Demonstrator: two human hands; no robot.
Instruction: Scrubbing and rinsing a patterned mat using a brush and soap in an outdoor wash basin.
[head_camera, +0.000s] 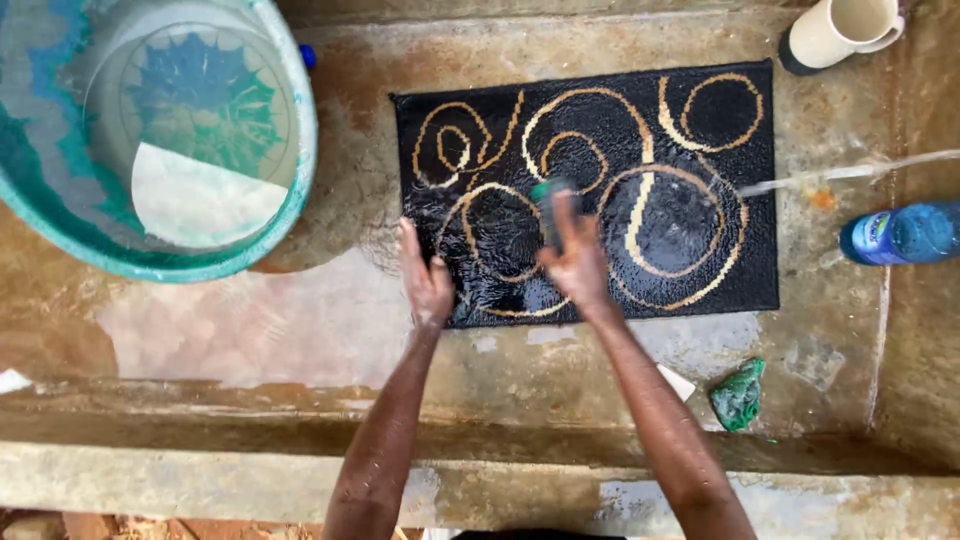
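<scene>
One black mat (600, 190) with tan looping swirls lies wet and flat on the concrete wash floor (300, 330), towards the floor's far edge and right of its middle. Two bare hands work on it. The left hand (427, 280) lies flat near the mat's near left corner, fingers stretched out together and pressing down on the pile. The right hand (578, 262) is curled around one small green scrubbing brush (548, 200), which touches the mat a little left of its centre; motion blur hides how the fingers wrap it. One large teal basin (160, 140) holding water stands at the far left corner of the floor, well apart from the mat. One cream jug (840, 30) lies tipped at the far right corner, just beyond the mat's far right corner. One blue plastic bottle (900, 235) lies on its side at the right edge. One crumpled green cloth (738, 395) sits near the floor's near edge, beside the mat's near right corner
</scene>
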